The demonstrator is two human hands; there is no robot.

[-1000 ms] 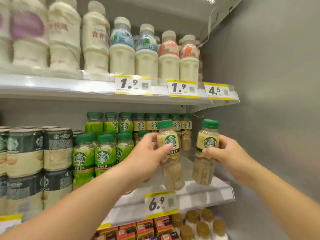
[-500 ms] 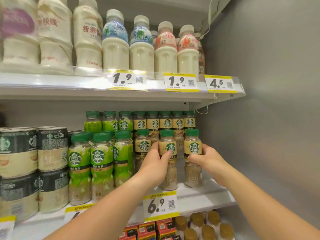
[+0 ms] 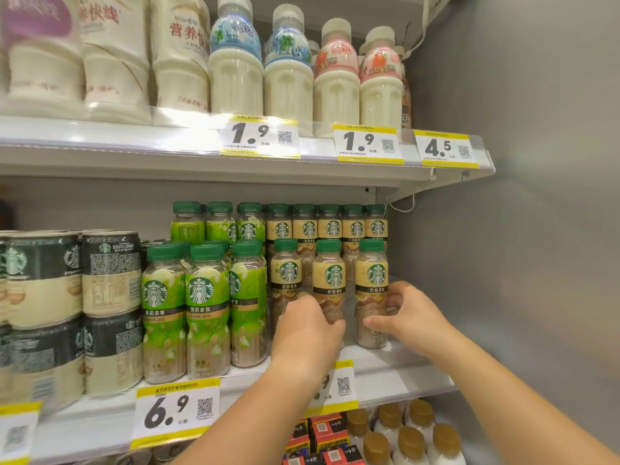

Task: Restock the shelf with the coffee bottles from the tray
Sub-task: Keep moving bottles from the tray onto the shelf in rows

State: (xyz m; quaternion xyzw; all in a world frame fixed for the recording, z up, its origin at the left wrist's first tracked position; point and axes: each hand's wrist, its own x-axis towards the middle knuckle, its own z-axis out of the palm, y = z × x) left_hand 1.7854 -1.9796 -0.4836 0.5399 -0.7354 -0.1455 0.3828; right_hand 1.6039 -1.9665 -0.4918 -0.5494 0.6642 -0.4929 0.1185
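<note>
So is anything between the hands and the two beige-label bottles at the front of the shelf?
Nothing visible. The left hand is wrapped on the middle beige-label bottle, and the right hand on the rightmost beige-label bottle. Both bottles stand upright on the shelf.

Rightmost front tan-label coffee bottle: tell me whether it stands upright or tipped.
Upright. The tan-label coffee bottle has its green cap directly above its base, which sits flat on the shelf, while the right hand wraps its lower half.

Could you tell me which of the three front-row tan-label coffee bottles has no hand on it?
The leftmost tan-label bottle, beside the green-label bottles. The left hand is on the middle bottle and the right hand on the rightmost bottle.
</note>
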